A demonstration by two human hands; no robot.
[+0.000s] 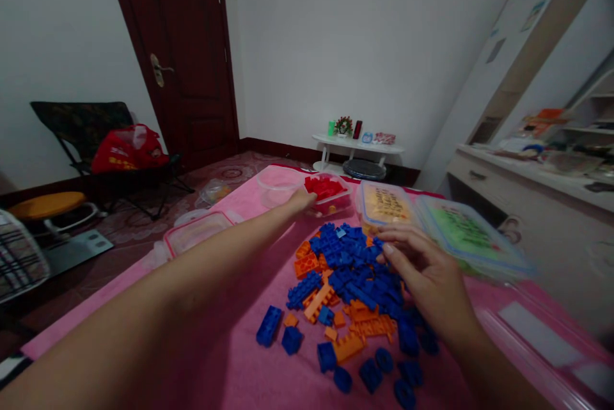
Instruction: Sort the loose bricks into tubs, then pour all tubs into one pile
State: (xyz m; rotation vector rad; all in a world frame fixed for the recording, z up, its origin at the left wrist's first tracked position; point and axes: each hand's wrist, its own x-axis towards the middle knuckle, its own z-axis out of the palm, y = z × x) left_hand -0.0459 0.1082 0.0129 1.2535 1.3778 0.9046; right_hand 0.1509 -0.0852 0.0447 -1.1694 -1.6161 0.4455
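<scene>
A heap of blue and orange building bricks [352, 288] lies on a pink-covered table [240, 365]. My left hand [300, 201] reaches far across to a clear tub of red bricks [329, 192]; its fingers are at the tub's near edge and mostly hidden. My right hand [426, 272] hovers over the right side of the heap, fingers curled over the blue bricks, fingertips touching them. I cannot make out anything held in it.
An empty clear tub [275, 183] stands left of the red one. Lidded boxes with orange [386, 205] and green [467, 234] contents sit at the back right. A clear lid [199, 231] lies at the left. Folding chair [91, 135], door [187, 52], small white table [357, 144], counter [527, 173].
</scene>
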